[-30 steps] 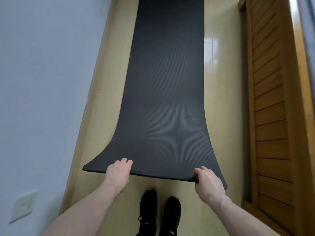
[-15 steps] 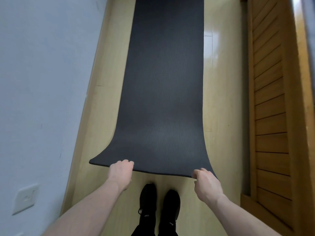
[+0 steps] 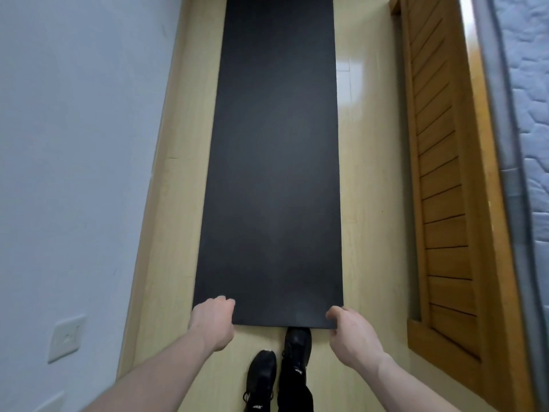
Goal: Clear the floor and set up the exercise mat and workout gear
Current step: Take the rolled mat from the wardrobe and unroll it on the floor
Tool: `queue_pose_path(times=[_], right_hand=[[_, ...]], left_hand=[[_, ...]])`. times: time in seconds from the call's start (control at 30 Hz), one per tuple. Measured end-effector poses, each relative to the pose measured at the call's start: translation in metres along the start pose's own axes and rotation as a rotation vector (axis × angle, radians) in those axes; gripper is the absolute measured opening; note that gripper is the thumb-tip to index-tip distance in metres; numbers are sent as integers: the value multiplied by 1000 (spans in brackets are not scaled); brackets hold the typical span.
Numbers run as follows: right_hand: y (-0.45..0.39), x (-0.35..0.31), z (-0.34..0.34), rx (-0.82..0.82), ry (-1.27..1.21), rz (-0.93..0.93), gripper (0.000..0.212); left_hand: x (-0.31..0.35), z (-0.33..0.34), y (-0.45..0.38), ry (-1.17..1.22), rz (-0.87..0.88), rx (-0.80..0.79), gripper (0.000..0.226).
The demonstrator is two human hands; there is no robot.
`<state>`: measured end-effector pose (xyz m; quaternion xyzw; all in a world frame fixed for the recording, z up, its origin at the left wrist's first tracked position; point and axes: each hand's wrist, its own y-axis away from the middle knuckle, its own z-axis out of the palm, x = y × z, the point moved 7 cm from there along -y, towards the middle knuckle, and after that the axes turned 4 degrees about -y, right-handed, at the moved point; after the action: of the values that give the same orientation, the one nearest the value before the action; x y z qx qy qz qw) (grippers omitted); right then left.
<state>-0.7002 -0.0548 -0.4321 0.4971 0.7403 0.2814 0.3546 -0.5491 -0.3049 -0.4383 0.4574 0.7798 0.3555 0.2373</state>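
The exercise mat (image 3: 276,162) lies unrolled along the pale wooden floor (image 3: 178,233), running away from the person between the white wall (image 3: 74,144) on the left and the slatted wooden door (image 3: 439,188) on the right. Its near end sits just in front of the black shoes (image 3: 294,346), and the toe of the right shoe touches or slips just under that edge. The left hand (image 3: 212,322) grips the near left corner with curled fingers; the right hand (image 3: 352,334) pinches the near right corner between thumb and fingers.

The step in hand looks like settling the near end flat. To do it well, both corners should go down together so the edge lands square to the wall, with even gaps on both sides. The right foot should clear the edge first, or the mat will ride up on the toe. A light press along the edge would then flatten any curl.
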Motion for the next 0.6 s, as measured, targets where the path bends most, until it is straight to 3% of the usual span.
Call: queue_pose_path(times=[0.23,0.6], right_hand=[[49,-23,-18,25,-54,0,50],[253,-65,-129,110,-226,-68,42]], left_hand=[[23,-26,60,154,103,61,29],[40,-150,264,213,176,203,30]])
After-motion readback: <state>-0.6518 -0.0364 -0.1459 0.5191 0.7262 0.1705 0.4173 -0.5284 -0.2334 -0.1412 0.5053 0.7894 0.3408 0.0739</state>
